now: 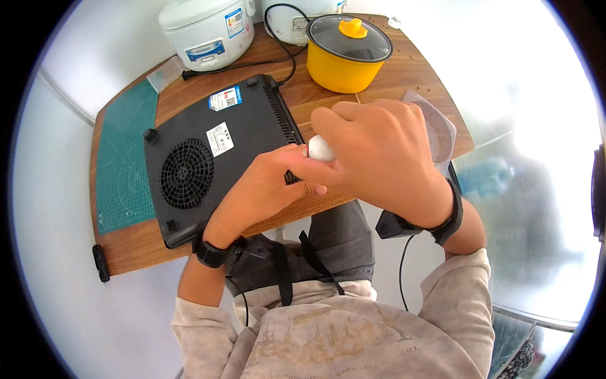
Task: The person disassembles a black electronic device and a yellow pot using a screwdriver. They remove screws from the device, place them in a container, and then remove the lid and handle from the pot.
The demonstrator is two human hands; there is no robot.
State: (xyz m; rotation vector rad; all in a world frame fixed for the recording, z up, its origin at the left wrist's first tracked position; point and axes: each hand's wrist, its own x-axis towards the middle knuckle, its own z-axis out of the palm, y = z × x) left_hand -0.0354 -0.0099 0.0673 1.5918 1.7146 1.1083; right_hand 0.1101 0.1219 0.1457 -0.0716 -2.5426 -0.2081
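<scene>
A black induction cooker [246, 126] lies upside down on the table, its round fan grille and two labels facing up. My left hand [265, 183] is over its near right corner, thumb stretched out and fingers curled in toward the other hand. What those fingers hold, if anything, is hidden. Closed in a fist just above and to the right, my right hand [385, 158] grips a white, rounded, handle-like object [321, 149]. Only one end of it shows, between the two hands; its kind cannot be made out.
Behind the cooker stand a yellow pot [347, 69] with a glass lid and a white rice cooker [208, 35]. A black cord [293, 63] runs between them. A green cutting mat [126, 164] covers the left side; a clear plastic container [439, 129] sits beyond my right hand.
</scene>
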